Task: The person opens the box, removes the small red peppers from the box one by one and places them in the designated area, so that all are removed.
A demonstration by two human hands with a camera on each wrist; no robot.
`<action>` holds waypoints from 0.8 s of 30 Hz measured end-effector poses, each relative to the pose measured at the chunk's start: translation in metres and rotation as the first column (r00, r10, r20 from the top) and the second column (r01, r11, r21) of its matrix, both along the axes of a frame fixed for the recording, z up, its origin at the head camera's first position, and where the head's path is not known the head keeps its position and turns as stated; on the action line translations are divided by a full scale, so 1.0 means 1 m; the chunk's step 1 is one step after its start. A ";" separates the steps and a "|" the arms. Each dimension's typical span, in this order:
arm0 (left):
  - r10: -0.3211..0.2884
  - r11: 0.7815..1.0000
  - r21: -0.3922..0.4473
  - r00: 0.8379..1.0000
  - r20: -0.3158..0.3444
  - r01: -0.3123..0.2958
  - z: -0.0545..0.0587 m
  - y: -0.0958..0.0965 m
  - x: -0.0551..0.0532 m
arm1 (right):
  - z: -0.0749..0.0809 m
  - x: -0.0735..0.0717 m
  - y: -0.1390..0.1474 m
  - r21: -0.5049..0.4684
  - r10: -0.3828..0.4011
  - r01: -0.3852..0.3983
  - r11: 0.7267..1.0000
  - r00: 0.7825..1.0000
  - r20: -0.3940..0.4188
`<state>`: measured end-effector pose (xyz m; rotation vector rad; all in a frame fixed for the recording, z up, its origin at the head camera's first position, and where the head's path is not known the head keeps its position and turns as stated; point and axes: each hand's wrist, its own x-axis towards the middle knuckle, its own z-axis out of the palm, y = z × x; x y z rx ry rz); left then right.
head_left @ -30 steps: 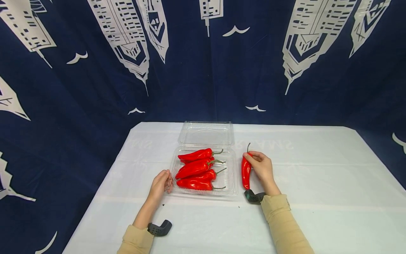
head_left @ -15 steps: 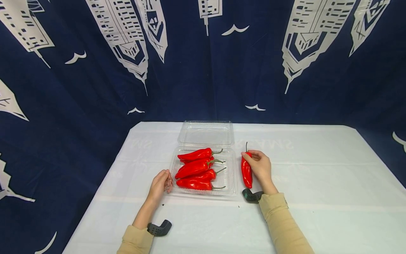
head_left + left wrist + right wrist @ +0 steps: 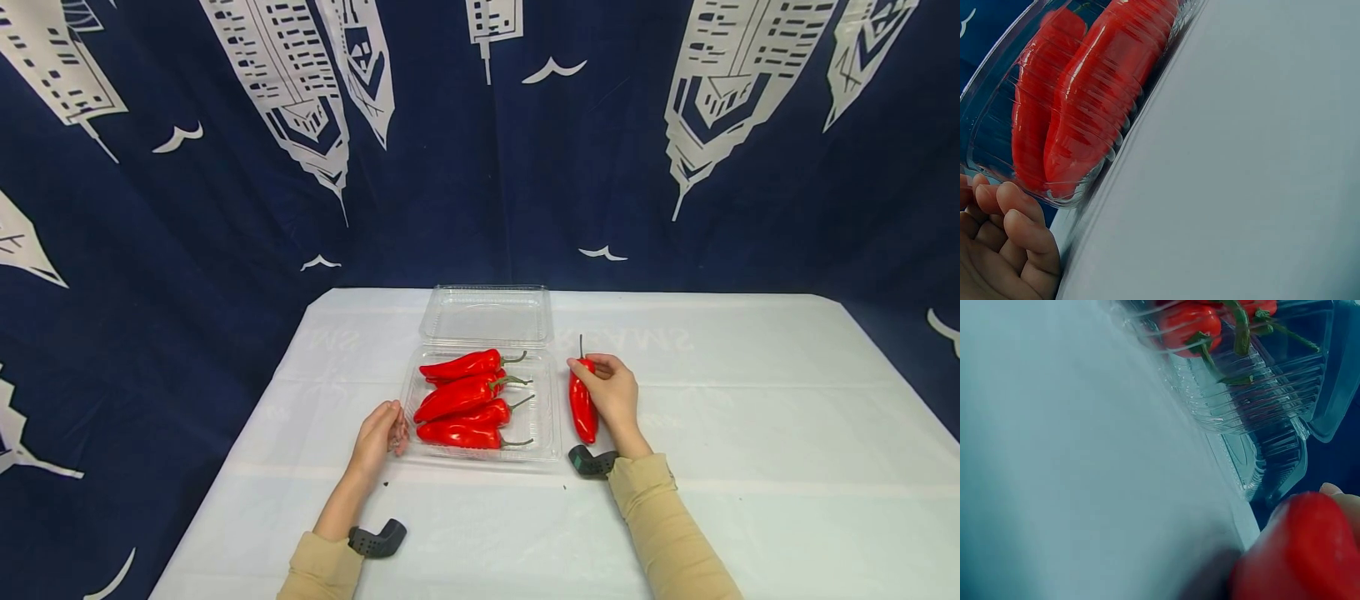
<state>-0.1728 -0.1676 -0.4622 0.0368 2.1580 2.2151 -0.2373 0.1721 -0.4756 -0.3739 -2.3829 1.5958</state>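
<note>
My right hand (image 3: 615, 393) pinches a red chilli pepper (image 3: 582, 412) near its stem end, thumb on one side and fingers on the other. The pepper's stem points away from me, just right of a clear plastic container (image 3: 556, 421). Blurred and close, the same pepper (image 3: 1304, 556) fills the lower corner of the right wrist view. Inside the container lie several red peppers (image 3: 457, 398), stems to the right. My left hand (image 3: 377, 442) holds the container's left edge; in the left wrist view its curled fingers (image 3: 1022, 228) are at the rim's corner.
The container's hinged lid (image 3: 487, 317) lies open behind it, towards the far edge of the white table (image 3: 750, 500). A dark blue curtain (image 3: 480, 208) with white printed buildings hangs behind. A few dark specks (image 3: 386, 483) dot the tabletop.
My right hand has shifted slightly left with the pepper, whose stem now points straighter away from me. The left hand and the container stay where they were.
</note>
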 end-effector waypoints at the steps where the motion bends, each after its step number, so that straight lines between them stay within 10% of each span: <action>1: 0.002 1.000 0.003 1.000 -0.003 -0.002 -0.004 -0.001 -0.002 | 0.000 0.000 0.000 -0.003 0.001 -0.001 1.000 1.000 -0.001; 5: 0.009 1.000 0.006 1.000 -0.023 -0.009 -0.018 -0.004 -0.007 | 0.001 0.001 0.000 -0.020 0.008 -0.008 1.000 1.000 -0.007; 24: 0.010 1.000 -0.011 1.000 -0.030 -0.010 -0.017 -0.004 -0.007 | 0.002 0.001 0.005 -0.030 0.040 -0.040 0.999 0.999 -0.006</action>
